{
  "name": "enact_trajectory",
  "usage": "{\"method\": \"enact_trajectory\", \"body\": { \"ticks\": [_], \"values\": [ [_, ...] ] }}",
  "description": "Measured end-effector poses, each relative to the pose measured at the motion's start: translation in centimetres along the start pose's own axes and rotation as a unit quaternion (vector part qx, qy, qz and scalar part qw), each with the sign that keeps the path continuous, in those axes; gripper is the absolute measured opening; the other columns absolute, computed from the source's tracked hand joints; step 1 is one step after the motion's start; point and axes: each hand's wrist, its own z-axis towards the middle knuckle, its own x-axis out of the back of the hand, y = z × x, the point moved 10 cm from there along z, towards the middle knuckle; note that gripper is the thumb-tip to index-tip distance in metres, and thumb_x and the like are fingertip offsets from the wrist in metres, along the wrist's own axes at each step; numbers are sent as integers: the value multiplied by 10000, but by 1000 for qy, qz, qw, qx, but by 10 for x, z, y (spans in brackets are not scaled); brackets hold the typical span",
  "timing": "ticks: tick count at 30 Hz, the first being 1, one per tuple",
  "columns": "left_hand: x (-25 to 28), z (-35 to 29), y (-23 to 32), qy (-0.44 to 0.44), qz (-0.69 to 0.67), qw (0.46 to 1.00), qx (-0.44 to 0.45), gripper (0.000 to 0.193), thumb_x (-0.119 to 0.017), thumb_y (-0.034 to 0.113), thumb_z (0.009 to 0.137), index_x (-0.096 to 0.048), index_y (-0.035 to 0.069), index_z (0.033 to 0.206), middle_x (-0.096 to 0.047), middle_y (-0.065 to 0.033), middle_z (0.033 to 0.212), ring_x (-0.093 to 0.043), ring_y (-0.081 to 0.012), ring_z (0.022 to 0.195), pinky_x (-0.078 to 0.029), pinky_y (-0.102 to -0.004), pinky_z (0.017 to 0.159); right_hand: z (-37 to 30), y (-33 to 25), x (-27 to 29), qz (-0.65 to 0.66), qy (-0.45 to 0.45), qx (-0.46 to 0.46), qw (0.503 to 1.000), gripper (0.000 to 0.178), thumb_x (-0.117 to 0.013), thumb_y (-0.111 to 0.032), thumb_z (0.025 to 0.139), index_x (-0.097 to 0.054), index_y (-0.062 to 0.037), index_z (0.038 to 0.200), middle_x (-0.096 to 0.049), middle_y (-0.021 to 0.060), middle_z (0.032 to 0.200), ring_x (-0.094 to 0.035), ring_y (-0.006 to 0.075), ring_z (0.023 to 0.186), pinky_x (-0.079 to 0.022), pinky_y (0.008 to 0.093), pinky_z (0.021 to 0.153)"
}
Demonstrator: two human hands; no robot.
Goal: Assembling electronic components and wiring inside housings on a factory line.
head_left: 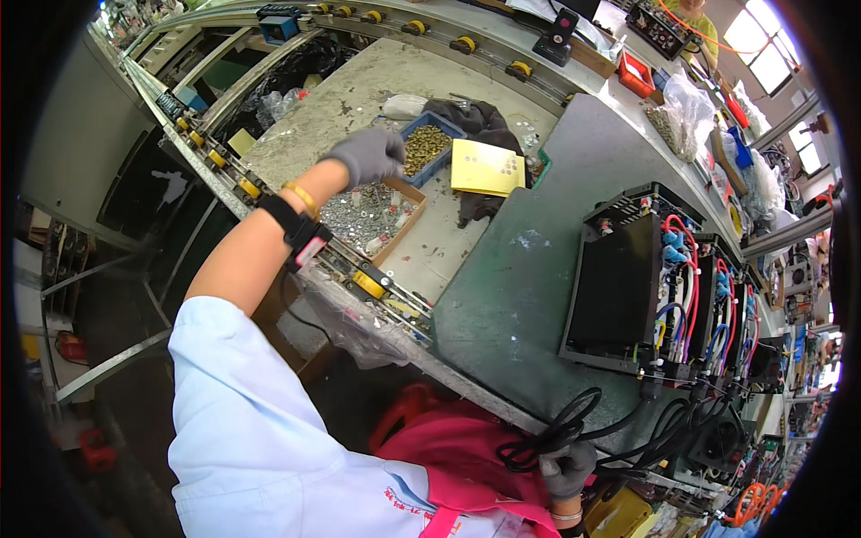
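Note:
My left hand [366, 157], in a grey glove, hovers at the left edge of a blue tray [433, 172] filled with small brass-coloured fasteners [424, 148]. Its fingers are curled together, and what they hold, if anything, is hidden. Below that hand lies an open cardboard box [411, 221] with many small silvery metal parts [354, 220]. My right hand [567, 470], also gloved in grey, is low near the bench's front edge, its fingers closed around a looped black cable [560, 429]. The cable runs right toward black metal units.
Several black box-shaped units [614, 287] with coloured wires stand on the green-grey bench top [502, 314]. A yellow card [487, 168] and dark cloth [475, 121] lie beside the tray. Rails with yellow rollers [368, 284] edge the worktop. Far right, a red bin [636, 75]; a person [695, 27] is beyond.

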Motion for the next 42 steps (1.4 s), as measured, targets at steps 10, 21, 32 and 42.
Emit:
{"method": "enact_trajectory", "body": {
  "ticks": [10, 21, 32, 42],
  "values": [
    [-74, -40, 8, -76, 283, 954, -64, 374, -690, 230, 744, -614, 164, 1104, -563, -132, 1019, -600, -329, 909, -483, -408, 766, 4, 1, -1, 63, 10, -28, 998, 227, -744, -304, 655, -592, -135, 653, -608, 29, 647, -579, 212, 590, -414, 323, 597],
    [-58, -50, -52, -118, -397, 893, 175, 288, -602, 92, 762, -521, -20, 1015, -590, -113, 877, -646, -277, 834, -587, -412, 755, 8, -8, -1, 55, -4, 3, 998, 139, -738, -205, 680, -622, -143, 636, -643, 12, 650, -620, 187, 613, -454, 284, 581],
    [-27, -81, -76, -76, -635, 738, 215, 133, -518, 171, 747, -524, 49, 800, -566, -91, 780, -590, -220, 730, -543, -297, 535, 10, -10, 1, 43, -2, 3, 999, 157, -733, -228, 699, -617, -150, 628, -625, -12, 618, -583, 164, 530, -420, 268, 540],
    [-31, -81, -36, -50, 88, 995, 10, 340, -679, 351, 757, -633, 62, 931, -667, -125, 912, -637, -282, 832, -486, -379, 783, 5, -1, -1, 54, -7, -9, 998, 163, -740, -249, 686, -620, -154, 632, -636, -2, 651, -601, 185, 587, -436, 293, 577]
  ]
}}
